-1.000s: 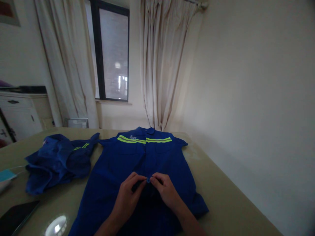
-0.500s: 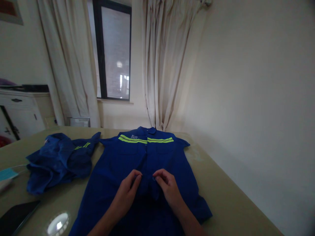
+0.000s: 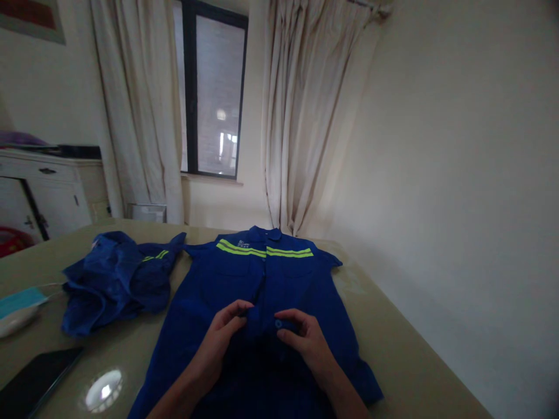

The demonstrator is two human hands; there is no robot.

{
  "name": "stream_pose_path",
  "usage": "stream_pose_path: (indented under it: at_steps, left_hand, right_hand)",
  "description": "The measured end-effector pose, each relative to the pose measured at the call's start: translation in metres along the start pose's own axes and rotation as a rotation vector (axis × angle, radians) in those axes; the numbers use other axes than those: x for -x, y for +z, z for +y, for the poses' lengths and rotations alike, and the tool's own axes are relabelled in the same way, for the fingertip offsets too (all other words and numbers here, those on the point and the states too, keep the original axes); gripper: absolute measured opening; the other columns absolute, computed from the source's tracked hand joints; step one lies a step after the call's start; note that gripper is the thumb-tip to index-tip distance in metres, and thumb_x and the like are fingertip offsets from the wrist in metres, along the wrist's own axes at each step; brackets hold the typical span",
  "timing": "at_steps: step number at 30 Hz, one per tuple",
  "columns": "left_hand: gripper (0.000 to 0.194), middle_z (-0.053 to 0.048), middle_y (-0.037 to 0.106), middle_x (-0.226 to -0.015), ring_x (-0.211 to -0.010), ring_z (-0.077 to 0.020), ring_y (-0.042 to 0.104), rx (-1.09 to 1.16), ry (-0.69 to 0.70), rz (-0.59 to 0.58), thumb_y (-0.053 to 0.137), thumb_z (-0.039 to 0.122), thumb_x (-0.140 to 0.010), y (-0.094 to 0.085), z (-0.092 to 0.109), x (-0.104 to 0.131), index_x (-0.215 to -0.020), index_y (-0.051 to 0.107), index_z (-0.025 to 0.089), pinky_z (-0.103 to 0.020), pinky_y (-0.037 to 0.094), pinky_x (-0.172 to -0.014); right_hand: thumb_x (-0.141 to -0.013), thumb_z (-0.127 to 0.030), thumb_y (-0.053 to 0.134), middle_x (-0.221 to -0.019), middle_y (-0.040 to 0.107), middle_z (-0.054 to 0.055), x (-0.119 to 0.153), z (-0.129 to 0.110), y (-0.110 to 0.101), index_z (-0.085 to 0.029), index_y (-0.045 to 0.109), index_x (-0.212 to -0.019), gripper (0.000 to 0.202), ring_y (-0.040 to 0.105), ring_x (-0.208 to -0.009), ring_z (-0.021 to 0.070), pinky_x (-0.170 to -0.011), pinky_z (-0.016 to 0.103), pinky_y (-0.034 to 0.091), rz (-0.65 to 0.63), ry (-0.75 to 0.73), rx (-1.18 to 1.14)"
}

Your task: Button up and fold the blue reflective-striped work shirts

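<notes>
"Blue shirt lies front up on the table. Hands?"

"Apart. They met at its centre a second ago. The right hand now pinches the front edge beside a button; the left hand is across the opening, grip undetermined."

"Significance?"

"Button exposed, front parted; judged unfastened at that point."

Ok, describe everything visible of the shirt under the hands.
The shirt lies front up on the table, collar farthest away. It looks like matt blue cloth, with yellow-green and grey bands and small pale print on the chest. The left hand and right hand are at its front, the right's finger and thumb around a button. The lower front is dark and unclear.
</notes>
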State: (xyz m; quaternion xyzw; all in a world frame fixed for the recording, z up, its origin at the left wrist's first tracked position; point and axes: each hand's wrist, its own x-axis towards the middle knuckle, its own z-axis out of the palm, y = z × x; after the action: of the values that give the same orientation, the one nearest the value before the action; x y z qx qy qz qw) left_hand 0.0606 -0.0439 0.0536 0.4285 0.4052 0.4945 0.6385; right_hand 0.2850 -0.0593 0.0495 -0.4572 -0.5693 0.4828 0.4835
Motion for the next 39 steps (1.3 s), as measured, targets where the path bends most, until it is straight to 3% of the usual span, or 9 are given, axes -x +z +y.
stream_pose_path:
  at_steps: [5, 12, 16, 22, 27, 33, 39]
  left_hand:
    - [0.037, -0.002, 0.072, -0.096, -0.092, -0.0209, 0.066, -0.141, 0.078, -0.113, 0.078, 0.048, -0.078, 0.006, 0.003, 0.004, -0.102, 0.069, 0.021, -0.03, 0.051, -0.082]
    - [0.034, 0.0, 0.067, -0.086, -0.086, -0.0191, 0.06, -0.403, 0.258, -0.184, 0.068, 0.054, -0.087, 0.011, -0.004, 0.005, -0.092, 0.068, 0.021, -0.027, 0.048, -0.078]
    - [0.032, -0.001, 0.07, -0.086, -0.085, -0.0202, 0.063, -0.45, 0.263, -0.184, 0.068, 0.053, -0.087, 0.011, -0.011, 0.0, -0.09, 0.072, 0.021, -0.028, 0.048, -0.079]
    - [0.031, -0.002, 0.073, -0.088, -0.087, -0.0214, 0.064, -0.547, 0.256, -0.21, 0.063, 0.052, -0.09, 0.009, -0.018, -0.004, -0.092, 0.073, 0.022, -0.029, 0.048, -0.08]
    - [0.034, -0.003, 0.073, -0.094, -0.092, -0.0229, 0.064, -0.62, 0.288, -0.125, 0.061, 0.055, -0.09, 0.007, -0.028, -0.006, -0.098, 0.071, 0.024, -0.032, 0.048, -0.085]
    - [0.031, 0.0, 0.068, -0.086, -0.085, -0.0202, 0.062, -0.626, 0.277, -0.16, 0.061, 0.053, -0.09, 0.006, -0.029, -0.007, -0.092, 0.067, 0.023, -0.029, 0.049, -0.079]
    - [0.037, -0.003, 0.071, -0.097, -0.097, -0.0233, 0.064, -0.616, 0.273, -0.144, 0.06, 0.058, -0.091, 0.006, -0.032, -0.007, -0.099, 0.068, 0.023, -0.033, 0.05, -0.09]
  right_hand:
    - [-0.075, -0.05, 0.084, -0.09, 0.076, 0.005, -0.003, -0.001, -0.002, -0.022, 0.08, -0.096, 0.036, 0.066, -0.085, 0.0231, -0.077, 0.032, 0.05, 0.096, -0.056, 0.021]
    - [-0.081, -0.043, 0.079, -0.083, 0.07, 0.003, 0.006, -0.008, 0.011, -0.025, 0.082, -0.089, 0.02, 0.062, -0.077, 0.0188, -0.069, 0.029, 0.045, 0.072, -0.187, 0.201]
    - [-0.084, -0.04, 0.076, -0.082, 0.065, 0.002, 0.007, -0.006, 0.016, -0.024, 0.082, -0.088, 0.017, 0.057, -0.071, 0.0159, -0.063, 0.027, 0.041, 0.054, -0.19, 0.204]
    - [-0.088, -0.033, 0.071, -0.083, 0.063, 0.002, 0.008, -0.004, 0.02, -0.023, 0.08, -0.086, 0.013, 0.056, -0.075, 0.0161, -0.066, 0.027, 0.041, 0.032, -0.216, 0.26]
    - [-0.089, -0.023, 0.066, -0.084, 0.062, 0.002, 0.009, -0.001, 0.021, -0.021, 0.075, -0.08, 0.013, 0.058, -0.079, 0.0171, -0.071, 0.027, 0.042, 0.016, -0.239, 0.287]
    - [-0.088, -0.017, 0.062, -0.083, 0.061, 0.001, 0.01, 0.002, 0.025, -0.021, 0.07, -0.075, 0.016, 0.059, -0.079, 0.017, -0.07, 0.027, 0.04, 0.008, -0.235, 0.34]
    - [-0.079, -0.007, 0.062, -0.082, 0.063, 0.001, 0.007, 0.008, 0.027, -0.021, 0.069, -0.079, 0.015, 0.059, -0.078, 0.0165, -0.072, 0.026, 0.041, 0.102, -0.258, 0.346]
